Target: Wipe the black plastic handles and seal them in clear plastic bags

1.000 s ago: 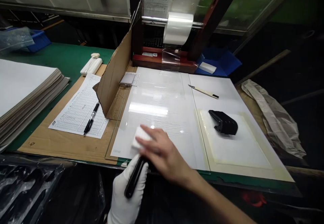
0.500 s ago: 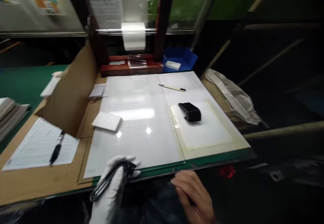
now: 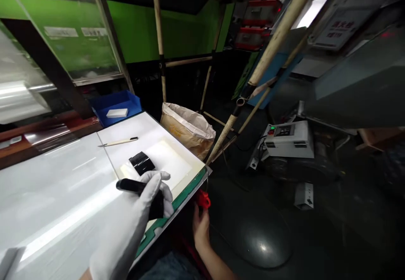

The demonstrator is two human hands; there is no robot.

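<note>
My left hand (image 3: 155, 200), in a white glove, is closed around a black plastic part (image 3: 130, 185) above the front right of the worktable. One end of the part sticks out to the left past the fingers; the rest is partly covered. Just behind it, a second black curved part (image 3: 141, 163) lies on the white sheet. My right hand (image 3: 201, 229), bare, is below the table's right edge with its fingers on a red plastic tool (image 3: 203, 198). What kind of tool it is cannot be made out.
A thin cream-handled knife (image 3: 119, 141) lies farther back on the white table top (image 3: 72, 187). The blue tray (image 3: 129, 99) behind it holds a white block (image 3: 117, 113). Beyond the right edge stand a paper sack (image 3: 186, 132), bamboo poles (image 3: 272, 48) and a grey control box (image 3: 291, 141).
The view has swung to the right. My left hand has moved over the table with the black part in it. My right hand has reached out to the red tool.
</note>
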